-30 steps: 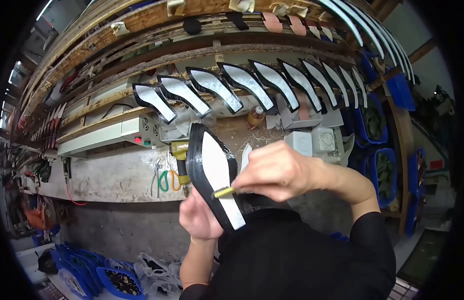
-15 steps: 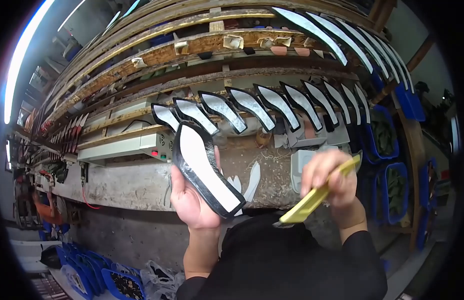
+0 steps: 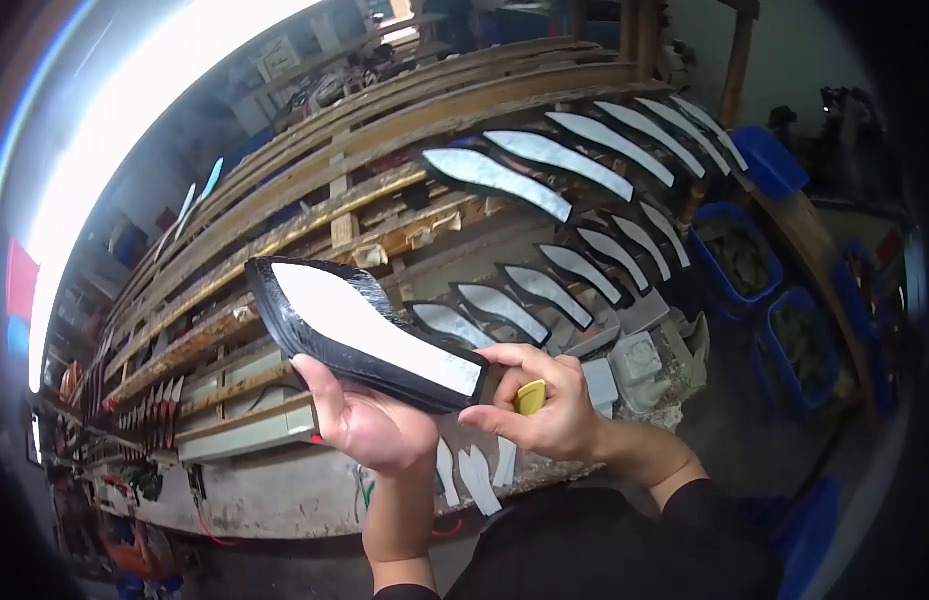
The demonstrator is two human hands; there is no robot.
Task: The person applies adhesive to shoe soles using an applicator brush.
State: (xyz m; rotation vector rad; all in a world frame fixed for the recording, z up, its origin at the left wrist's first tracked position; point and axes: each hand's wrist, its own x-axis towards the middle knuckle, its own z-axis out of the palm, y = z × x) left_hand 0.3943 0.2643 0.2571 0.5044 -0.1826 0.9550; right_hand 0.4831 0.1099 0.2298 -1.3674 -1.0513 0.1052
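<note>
L hand (image 3: 370, 425): grip closed under the shoe last (image 3: 360, 335), palm up, thumb on near edge, fingers hidden below. R hand (image 3: 545, 405): grip closed on a yellow tool (image 3: 530, 397), only its butt shows betw. fingers; thumb + forefinger also pinch the heel end of the last. So last sits betw. both grips, sole side up, toe pointing up-left away from L grip, tilted.

Handling (est.): last looks rigid, prob. moderate wt; black upper wrapped over the edge looks soft, thin; white insole flat, stiff-ish. Best hold = underneath at waist w/ L, steady at heel w/ R; avoid pressing wrapped edge, could shift if glue wet — can't tell.

Just below grips: loose white insole pieces (image 3: 475, 475) on surface (image 3: 285, 490). Beyond grips: rows of same lasts (image 3: 525, 290) on wooden racks (image 3: 335, 215). Far R of R grip: blue bins (image 3: 740, 260).
</note>
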